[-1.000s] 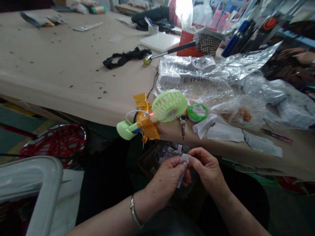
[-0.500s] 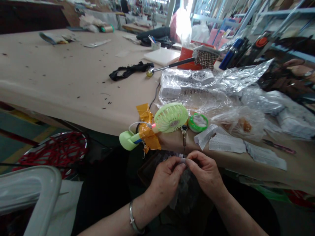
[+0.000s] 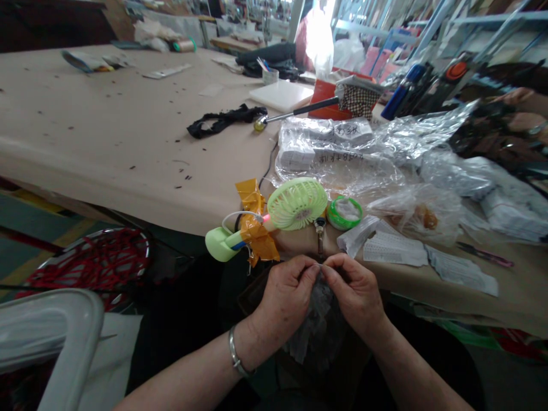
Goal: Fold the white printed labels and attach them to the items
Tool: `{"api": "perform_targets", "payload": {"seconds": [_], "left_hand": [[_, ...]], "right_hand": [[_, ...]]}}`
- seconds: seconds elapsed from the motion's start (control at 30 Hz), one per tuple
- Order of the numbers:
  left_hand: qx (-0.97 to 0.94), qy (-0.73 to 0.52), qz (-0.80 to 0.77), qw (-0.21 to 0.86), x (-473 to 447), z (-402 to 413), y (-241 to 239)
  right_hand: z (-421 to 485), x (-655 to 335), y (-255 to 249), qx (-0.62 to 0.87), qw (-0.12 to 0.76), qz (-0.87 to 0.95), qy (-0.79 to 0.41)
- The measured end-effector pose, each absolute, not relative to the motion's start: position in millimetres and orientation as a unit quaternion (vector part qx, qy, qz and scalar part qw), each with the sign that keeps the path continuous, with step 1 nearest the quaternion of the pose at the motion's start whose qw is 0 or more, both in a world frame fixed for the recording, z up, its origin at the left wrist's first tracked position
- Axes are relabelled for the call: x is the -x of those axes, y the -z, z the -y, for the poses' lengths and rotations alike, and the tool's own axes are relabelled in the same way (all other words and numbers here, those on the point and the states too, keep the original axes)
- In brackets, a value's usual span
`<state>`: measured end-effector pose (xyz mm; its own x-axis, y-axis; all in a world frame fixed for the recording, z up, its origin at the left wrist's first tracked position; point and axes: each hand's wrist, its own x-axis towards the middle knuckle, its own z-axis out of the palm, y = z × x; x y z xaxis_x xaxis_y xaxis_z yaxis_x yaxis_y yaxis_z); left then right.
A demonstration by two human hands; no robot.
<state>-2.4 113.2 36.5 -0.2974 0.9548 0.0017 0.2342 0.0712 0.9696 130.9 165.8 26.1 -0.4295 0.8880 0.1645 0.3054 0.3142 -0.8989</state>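
Note:
My left hand [image 3: 287, 297] and my right hand [image 3: 356, 291] meet just off the table's front edge, fingertips pinched together. Between them is a small white strip [image 3: 319, 265], mostly hidden by the fingers. Just above the fingertips, a thin metal-tipped tool [image 3: 320, 235] points down over the edge. Below my hands lies a heap of greyish, see-through pieces [image 3: 317, 331]. A green handheld fan [image 3: 297, 204] is fixed at the edge with brown tape [image 3: 259, 231], left of the tool.
Right of the fan stands a green-rimmed tape roll [image 3: 344, 212], beside printed paper strips [image 3: 394, 247]. Behind are plastic-wrapped white bundles [image 3: 329, 142]. A pink-handled tool [image 3: 486, 255] lies at right. Another person's hand [image 3: 520, 100] shows at far right.
Both hands have moved slightly up toward the metal tip, and their fingertips are closer together. Less of the white strip shows now.

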Motion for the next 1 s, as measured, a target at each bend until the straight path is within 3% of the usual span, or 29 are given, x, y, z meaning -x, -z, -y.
{"api": "perform_targets", "payload": {"seconds": [1.0], "left_hand": [[-0.459,-0.506,-0.622,0.383,3.5,-110.7,-36.3]], "right_hand": [[-158.2,-136.3,-21.0,0.407,0.362,0.733,-0.407]]}}
